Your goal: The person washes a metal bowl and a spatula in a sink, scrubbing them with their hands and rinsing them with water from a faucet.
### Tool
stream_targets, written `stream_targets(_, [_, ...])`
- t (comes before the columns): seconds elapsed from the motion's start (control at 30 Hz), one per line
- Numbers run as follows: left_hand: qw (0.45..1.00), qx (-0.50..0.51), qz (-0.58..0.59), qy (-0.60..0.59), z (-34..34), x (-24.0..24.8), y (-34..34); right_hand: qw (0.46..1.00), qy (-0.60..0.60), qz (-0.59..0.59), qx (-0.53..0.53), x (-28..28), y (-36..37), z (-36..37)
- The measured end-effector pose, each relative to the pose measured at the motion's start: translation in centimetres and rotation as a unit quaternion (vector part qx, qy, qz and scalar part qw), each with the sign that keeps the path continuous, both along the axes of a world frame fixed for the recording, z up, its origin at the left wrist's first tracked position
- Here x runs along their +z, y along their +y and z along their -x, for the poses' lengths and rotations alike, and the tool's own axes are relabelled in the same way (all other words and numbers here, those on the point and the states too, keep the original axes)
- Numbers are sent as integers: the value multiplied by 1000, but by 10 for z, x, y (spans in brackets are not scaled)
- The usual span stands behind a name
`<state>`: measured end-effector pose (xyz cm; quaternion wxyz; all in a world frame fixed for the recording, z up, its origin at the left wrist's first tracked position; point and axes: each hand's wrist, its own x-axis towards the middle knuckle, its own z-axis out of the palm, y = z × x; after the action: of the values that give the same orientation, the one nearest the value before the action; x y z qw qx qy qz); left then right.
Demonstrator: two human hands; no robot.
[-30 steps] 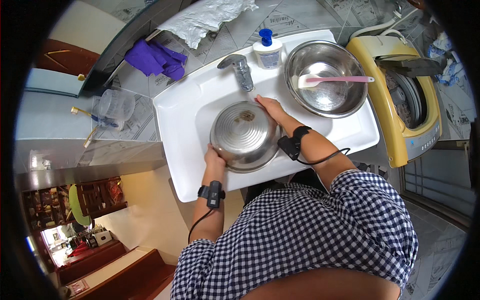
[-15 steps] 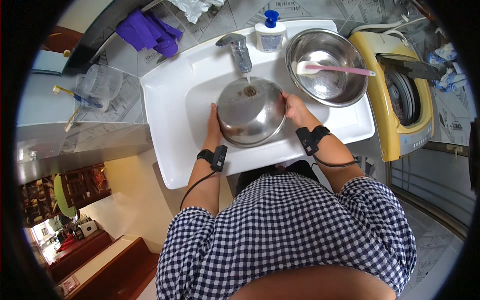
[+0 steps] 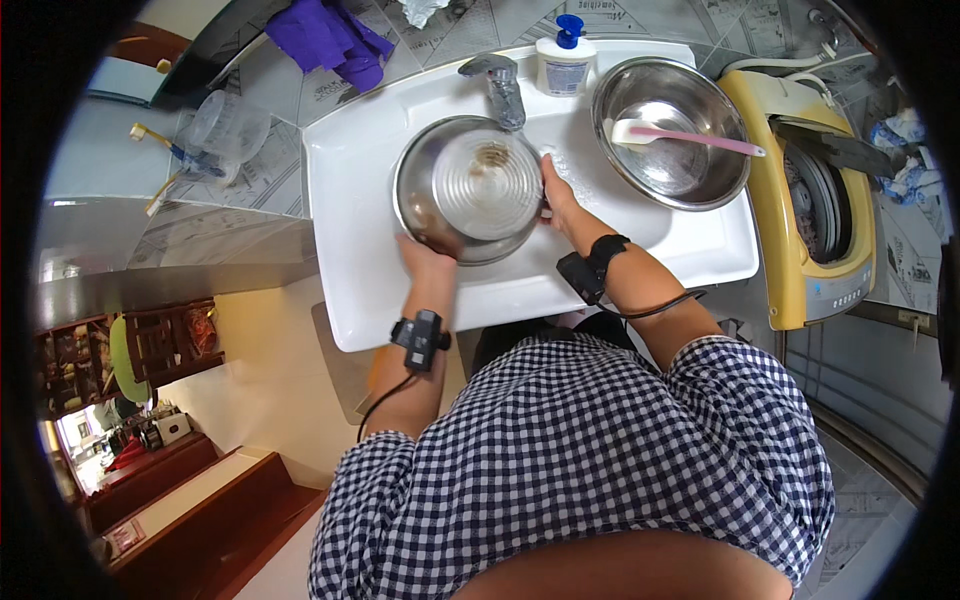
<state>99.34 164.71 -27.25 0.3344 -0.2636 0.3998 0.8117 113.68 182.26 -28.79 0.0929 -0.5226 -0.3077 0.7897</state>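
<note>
A shiny metal bowl is held over the white sink, its ringed underside turned up toward me, with a brownish mark on it. My left hand grips its near left edge, fingers partly hidden beneath. My right hand closes on its right rim. Just beyond the bowl stands the tap, wrapped in something greyish. To the right, a second metal bowl rests on the sink ledge. Inside it lies a spatula with a white head and pink handle.
A white pump bottle with a blue top stands at the sink's back. Purple gloves or cloth lie back left. A clear plastic cup and toothbrushes are at the left. A yellow washing machine stands right, its lid raised.
The bowl has shifted left and turned so its underside faces me more. Both hands moved left with it, the left one lower on the rim. The water stream is no longer visible.
</note>
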Motion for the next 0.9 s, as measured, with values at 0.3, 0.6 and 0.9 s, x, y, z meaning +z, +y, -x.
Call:
stream_targets(0.3, [991,-23,-112,-68,-71,-13,23,951,213,76,-211,16,-34,3])
stream_targets(0.6, [982,-155,-105,23,12,12,-15,982,150,-79,-78,-3,49,12])
stream_targets(0.9, [993,-22,61,101,-35,50,-4,931,-79,-356,-10,19,-28,22])
